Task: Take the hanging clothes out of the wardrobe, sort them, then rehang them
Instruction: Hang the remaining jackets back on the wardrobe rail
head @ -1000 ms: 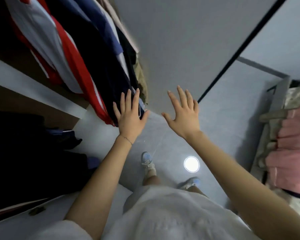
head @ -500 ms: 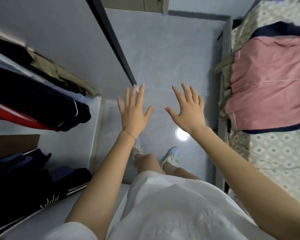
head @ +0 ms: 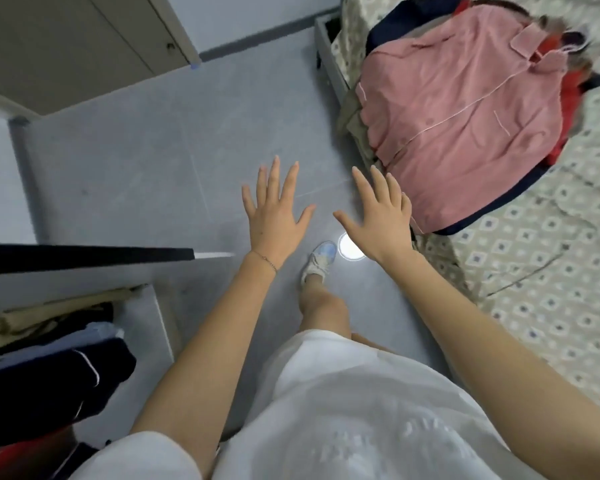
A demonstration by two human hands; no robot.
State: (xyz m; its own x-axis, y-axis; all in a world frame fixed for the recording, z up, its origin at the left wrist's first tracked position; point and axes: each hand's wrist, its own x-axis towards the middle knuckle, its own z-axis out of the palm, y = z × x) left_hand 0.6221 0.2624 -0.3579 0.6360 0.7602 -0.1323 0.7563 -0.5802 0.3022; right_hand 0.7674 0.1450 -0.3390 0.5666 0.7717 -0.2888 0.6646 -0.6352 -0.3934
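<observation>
I have turned from the wardrobe (head: pixel 153 327) toward the bed (head: pixel 551 289), my left hand (head: pixel 274 218) and right hand (head: pixel 380 218) spread, fingers apart, holding nothing, above the floor (head: pixel 136 174); the pink shirt (head: pixel 465 126) lies on the bed, and dark clothes (head: pixel 49 382) are in the wardrobe.

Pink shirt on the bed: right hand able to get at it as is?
Probably yes. The right hand is open and empty, close beside the pink shirt, which lies on top of the pile on the bed; nothing stands between them.

Place: home bedroom | bed (head: pixel 551 306) at 3 o'clock | wardrobe (head: pixel 158 327) with hanging clothes (head: pixel 49 382) at 8 o'clock | tiled floor (head: pixel 136 168)
</observation>
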